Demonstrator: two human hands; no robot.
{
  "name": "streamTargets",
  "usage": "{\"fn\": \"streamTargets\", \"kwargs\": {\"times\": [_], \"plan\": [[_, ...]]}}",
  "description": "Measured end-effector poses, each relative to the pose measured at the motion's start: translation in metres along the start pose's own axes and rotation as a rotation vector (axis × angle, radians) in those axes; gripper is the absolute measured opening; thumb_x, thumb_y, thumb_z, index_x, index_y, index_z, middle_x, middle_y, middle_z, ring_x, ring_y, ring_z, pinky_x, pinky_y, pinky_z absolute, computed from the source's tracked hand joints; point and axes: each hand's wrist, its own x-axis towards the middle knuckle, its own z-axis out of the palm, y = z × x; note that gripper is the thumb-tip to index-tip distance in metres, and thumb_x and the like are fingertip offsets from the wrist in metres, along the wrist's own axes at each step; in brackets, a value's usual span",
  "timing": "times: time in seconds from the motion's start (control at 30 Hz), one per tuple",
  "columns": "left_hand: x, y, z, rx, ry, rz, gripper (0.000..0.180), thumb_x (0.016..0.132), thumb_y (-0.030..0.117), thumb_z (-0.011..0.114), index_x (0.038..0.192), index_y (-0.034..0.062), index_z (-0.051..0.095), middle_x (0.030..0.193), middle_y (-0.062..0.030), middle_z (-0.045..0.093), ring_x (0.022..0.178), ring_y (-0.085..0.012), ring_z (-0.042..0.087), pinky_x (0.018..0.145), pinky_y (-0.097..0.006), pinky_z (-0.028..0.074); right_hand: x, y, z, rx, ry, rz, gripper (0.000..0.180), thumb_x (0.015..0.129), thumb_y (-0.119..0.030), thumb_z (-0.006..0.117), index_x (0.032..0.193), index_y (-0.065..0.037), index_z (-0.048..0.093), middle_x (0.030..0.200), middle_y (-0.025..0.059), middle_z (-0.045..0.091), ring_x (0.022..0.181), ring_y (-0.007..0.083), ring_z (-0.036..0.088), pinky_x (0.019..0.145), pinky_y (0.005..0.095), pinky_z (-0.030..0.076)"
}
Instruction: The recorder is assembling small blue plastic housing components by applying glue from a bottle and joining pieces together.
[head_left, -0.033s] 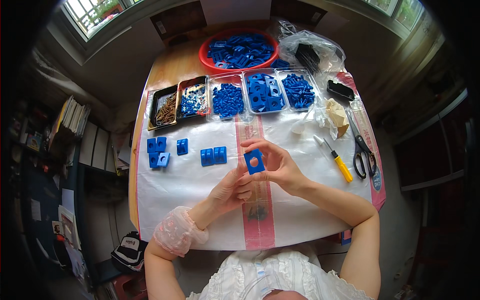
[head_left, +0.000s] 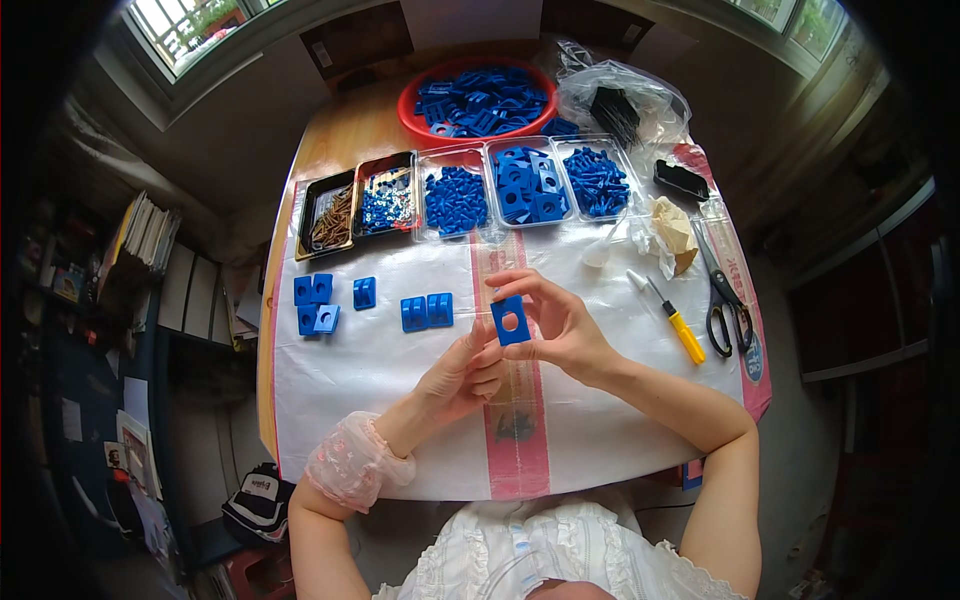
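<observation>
My right hand (head_left: 567, 335) pinches a square blue plastic piece with a round hole (head_left: 503, 331) between thumb and fingers, held up over the table with its flat face toward me. Close against the piece's lower left edge is my left hand (head_left: 462, 375), its fingers curled and thumb pressed in. Whether it grips the piece or some small part is hidden. Left of my hands lie two ribbed blue pieces side by side (head_left: 427, 312), a single ribbed blue piece (head_left: 364, 293) and a small group of square blue pieces (head_left: 326, 319).
Beyond my hands stand trays of brown screws (head_left: 332, 228), small metal parts (head_left: 386, 205), blue plugs (head_left: 457, 200), square blue pieces (head_left: 546, 208) and slim blue parts (head_left: 598, 185). A red basin (head_left: 405, 113) is behind them. A yellow-handled screwdriver (head_left: 686, 338) and black scissors (head_left: 718, 297) lie right.
The blue piece and the fingers around it have shifted very slightly to the right. Everything on the table looks the same.
</observation>
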Motion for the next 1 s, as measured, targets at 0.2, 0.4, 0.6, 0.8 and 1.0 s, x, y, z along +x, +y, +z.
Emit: {"fn": "streamTargets", "kwargs": {"times": [0.2, 0.4, 0.6, 0.8, 1.0], "plan": [[0.003, 0.015, 0.000, 0.187, 0.019, 0.116, 0.070, 0.093, 0.052, 0.061, 0.139, 0.0026, 0.044, 0.065, 0.0115, 0.032, 0.053, 0.0004, 0.025, 0.047, -0.016, 0.018, 0.001, -0.074, -0.011, -1.192, -0.005, -0.145, 0.038, 0.070, -0.005, 0.077, 0.104, -0.005, 0.059, 0.132, 0.0159, 0.047, 0.138, 0.0354, 0.034, 0.107, 0.0480, 0.035], [-0.001, 0.005, 0.014, 0.298, -0.024, 0.057, 0.061, 0.097, 0.032, 0.064, 0.144, 0.0025, 0.040, 0.066, 0.0112, 0.035, 0.055, 0.0009, 0.030, 0.049, -0.016, 0.022, -0.011, -0.091, 0.001, -1.451, -0.110, -0.065, 0.034, 0.069, 0.003, 0.066, 0.102, 0.001, 0.058, 0.132, 0.0216, 0.044, 0.140, 0.0383, 0.030, 0.112, 0.0511, 0.026], [0.000, -0.012, 0.022, 0.236, -0.067, -0.016, 0.056, 0.096, 0.024, 0.067, 0.141, 0.0037, 0.040, 0.067, 0.0108, 0.042, 0.055, 0.0011, 0.033, 0.049, -0.018, 0.024, -0.016, -0.092, 0.015, -1.475, -0.219, -0.049, 0.036, 0.068, 0.004, 0.062, 0.103, 0.004, 0.057, 0.131, 0.0236, 0.045, 0.140, 0.0398, 0.030, 0.115, 0.0530, 0.021], [0.000, -0.013, 0.020, 0.234, -0.096, -0.012, 0.047, 0.094, 0.021, 0.069, 0.133, 0.0033, 0.049, 0.067, 0.0112, 0.043, 0.055, 0.0024, 0.035, 0.049, -0.017, 0.026, -0.017, -0.087, 0.020, -1.369, -0.270, -0.054, 0.033, 0.066, 0.002, 0.065, 0.098, 0.004, 0.057, 0.130, 0.0243, 0.046, 0.140, 0.0404, 0.030, 0.115, 0.0532, 0.023], [0.000, -0.013, 0.018, 0.212, -0.095, -0.022, 0.034, 0.096, 0.023, 0.066, 0.125, 0.0057, 0.056, 0.069, 0.0123, 0.043, 0.054, 0.0022, 0.031, 0.049, -0.017, 0.024, -0.016, -0.087, 0.019, -1.359, -0.257, -0.076, 0.031, 0.067, 0.001, 0.067, 0.096, 0.004, 0.057, 0.130, 0.0237, 0.045, 0.139, 0.0406, 0.031, 0.114, 0.0518, 0.025]]}}
